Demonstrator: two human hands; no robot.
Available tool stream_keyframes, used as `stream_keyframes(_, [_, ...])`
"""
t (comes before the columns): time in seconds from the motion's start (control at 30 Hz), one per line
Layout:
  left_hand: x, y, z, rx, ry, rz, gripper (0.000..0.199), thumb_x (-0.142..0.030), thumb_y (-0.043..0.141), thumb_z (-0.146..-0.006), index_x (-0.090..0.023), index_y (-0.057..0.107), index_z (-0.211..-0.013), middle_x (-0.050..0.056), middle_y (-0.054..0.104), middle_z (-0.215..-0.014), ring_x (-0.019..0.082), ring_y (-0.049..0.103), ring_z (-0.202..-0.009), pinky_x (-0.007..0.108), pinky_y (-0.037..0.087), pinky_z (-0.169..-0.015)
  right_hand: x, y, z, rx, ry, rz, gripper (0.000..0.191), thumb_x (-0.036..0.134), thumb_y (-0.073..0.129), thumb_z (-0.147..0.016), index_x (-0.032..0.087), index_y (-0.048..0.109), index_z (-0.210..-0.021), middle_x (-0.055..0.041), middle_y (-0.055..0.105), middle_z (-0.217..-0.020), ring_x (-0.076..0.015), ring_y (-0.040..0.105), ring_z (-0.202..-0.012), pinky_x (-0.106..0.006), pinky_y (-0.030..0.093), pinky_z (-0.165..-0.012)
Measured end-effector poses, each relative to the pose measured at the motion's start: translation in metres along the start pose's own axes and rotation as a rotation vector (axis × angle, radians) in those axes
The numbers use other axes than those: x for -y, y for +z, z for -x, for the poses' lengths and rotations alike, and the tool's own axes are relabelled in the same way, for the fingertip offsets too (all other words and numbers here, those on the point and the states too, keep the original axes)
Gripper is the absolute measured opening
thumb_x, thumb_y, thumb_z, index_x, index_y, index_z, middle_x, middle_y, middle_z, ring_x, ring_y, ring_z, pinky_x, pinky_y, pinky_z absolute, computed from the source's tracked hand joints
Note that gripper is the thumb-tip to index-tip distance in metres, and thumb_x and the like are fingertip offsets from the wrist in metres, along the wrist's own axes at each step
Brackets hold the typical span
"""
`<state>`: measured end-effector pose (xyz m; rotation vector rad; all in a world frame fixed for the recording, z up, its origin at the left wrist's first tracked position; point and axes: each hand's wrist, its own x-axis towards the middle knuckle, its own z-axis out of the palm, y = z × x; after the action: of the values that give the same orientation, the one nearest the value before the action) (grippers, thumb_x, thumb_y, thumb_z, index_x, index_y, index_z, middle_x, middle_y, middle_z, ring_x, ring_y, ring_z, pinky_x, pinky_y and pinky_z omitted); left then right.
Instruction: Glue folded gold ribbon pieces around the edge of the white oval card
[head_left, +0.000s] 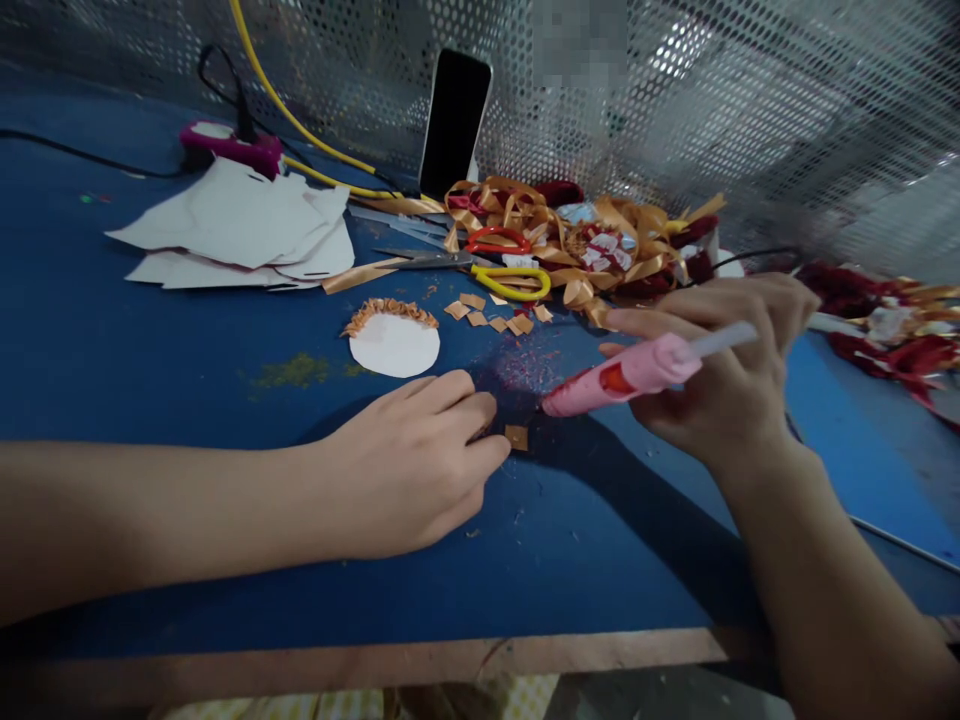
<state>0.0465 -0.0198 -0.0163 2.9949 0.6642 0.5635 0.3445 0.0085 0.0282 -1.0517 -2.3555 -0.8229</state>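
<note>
My left hand [431,465] rests on the blue tabletop with its fingers curled, the thumb tip at the edge of a small gold ribbon square [517,437]. A tiny pale spot shows on that square. Just above and to the right, the nozzle of a pink glue gun [622,380] points down at the table. My right hand [720,370] grips it, and a translucent glue stick [724,340] sticks out of its back. Behind my left hand lies a white paper disc [395,347], its far edge trimmed with folded gold ribbon pieces.
Several loose ribbon squares [499,323] lie near yellow-handled scissors [514,281] and red-handled scissors [499,240]. Gold and maroon ribbon [626,235] is heaped behind. White sheets [240,225], a purple power strip [232,148] and a propped phone [455,125] stand before a perforated metal screen [360,70].
</note>
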Motion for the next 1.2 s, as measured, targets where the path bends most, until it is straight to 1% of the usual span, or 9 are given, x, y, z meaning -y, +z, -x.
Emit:
stream_keyframes(0.07, [0.0,0.0,0.0,0.005,0.007,0.009,0.025,-0.023,0.051,-0.098,-0.015,0.07,-0.111,0.01,0.061,-0.097,0.027,0.054,-0.094,0.044,0.051,-0.083,-0.006,0.008,0.0,0.045,0.078,-0.072,0.056,0.022,0.069,-0.081,0.033,0.05,-0.133,-0.0097,0.065,-0.114,-0.0359,0.06,-0.112,-0.056,0.045,-0.095])
stream_keyframes(0.17, [0.001,-0.002,0.001,0.003,0.014,0.018,0.027,-0.021,0.051,-0.097,-0.015,0.07,-0.115,0.01,0.063,-0.101,0.028,0.054,-0.096,0.044,0.053,-0.083,-0.018,0.022,0.004,0.21,0.241,-0.339,0.06,0.023,0.067,-0.081,0.023,0.047,-0.137,-0.0146,0.065,-0.125,-0.0315,0.063,-0.114,-0.049,0.05,-0.095])
stream_keyframes(0.27, [0.001,-0.002,0.001,0.001,0.019,0.045,0.03,-0.02,0.054,-0.095,-0.017,0.069,-0.12,0.012,0.065,-0.109,0.029,0.055,-0.101,0.045,0.054,-0.086,-0.031,0.033,0.011,0.322,0.294,-0.463,0.057,0.025,0.068,-0.081,0.02,0.05,-0.135,-0.0149,0.066,-0.128,-0.0275,0.068,-0.111,-0.043,0.055,-0.093])
stream_keyframes(0.37, [0.002,0.0,0.002,-0.005,0.029,0.081,0.029,-0.02,0.055,-0.095,-0.016,0.071,-0.119,0.012,0.067,-0.116,0.03,0.055,-0.109,0.045,0.055,-0.089,-0.042,0.037,0.017,0.345,0.313,-0.452,0.052,0.03,0.069,-0.08,0.023,0.053,-0.13,-0.0119,0.07,-0.12,-0.0287,0.071,-0.104,-0.045,0.056,-0.089])
stream_keyframes(0.57, [0.003,0.003,0.001,-0.024,0.074,0.094,0.031,-0.021,0.054,-0.097,-0.016,0.068,-0.125,0.012,0.072,-0.116,0.028,0.059,-0.114,0.043,0.055,-0.091,-0.037,0.017,0.005,0.36,0.171,-0.316,0.041,0.034,0.068,-0.086,0.023,0.058,-0.125,-0.0144,0.066,-0.118,-0.0337,0.062,-0.111,-0.056,0.046,-0.099])
stream_keyframes(0.7, [0.002,0.002,0.001,-0.022,0.097,0.058,0.026,-0.022,0.054,-0.098,-0.016,0.07,-0.117,0.011,0.073,-0.109,0.027,0.06,-0.109,0.041,0.054,-0.09,-0.002,-0.003,-0.014,0.28,0.039,-0.393,0.012,0.025,0.069,-0.087,0.03,0.069,-0.098,-0.0055,0.066,-0.095,-0.0278,0.057,-0.098,-0.051,0.044,-0.093])
stream_keyframes(0.87, [0.0,0.0,0.0,-0.075,0.042,0.002,0.02,-0.02,0.052,-0.097,-0.013,0.071,-0.099,0.011,0.069,-0.094,0.026,0.059,-0.091,0.041,0.051,-0.08,0.037,-0.013,-0.023,0.398,-0.213,-0.552,0.012,0.021,0.067,-0.085,0.031,0.07,-0.09,-0.0015,0.067,-0.087,-0.0264,0.056,-0.098,-0.048,0.048,-0.092])
stream_keyframes(1.03, [-0.001,-0.001,-0.002,-0.107,-0.018,-0.053,0.018,-0.022,0.051,-0.096,-0.017,0.064,-0.084,0.007,0.059,-0.082,0.024,0.051,-0.075,0.04,0.045,-0.066,0.045,-0.014,-0.024,0.396,-0.272,-0.489,0.007,0.025,0.065,-0.09,0.028,0.071,-0.089,-0.0016,0.068,-0.085,-0.0265,0.058,-0.101,-0.048,0.048,-0.091])
stream_keyframes(1.2, [-0.003,-0.002,-0.003,-0.081,-0.06,-0.048,0.017,-0.023,0.051,-0.095,-0.018,0.061,-0.083,0.004,0.055,-0.078,0.023,0.048,-0.068,0.039,0.039,-0.06,0.043,-0.01,-0.023,0.425,-0.24,-0.483,0.011,0.033,0.064,-0.093,0.024,0.071,-0.094,-0.0042,0.067,-0.087,-0.0277,0.055,-0.103,-0.049,0.047,-0.088])
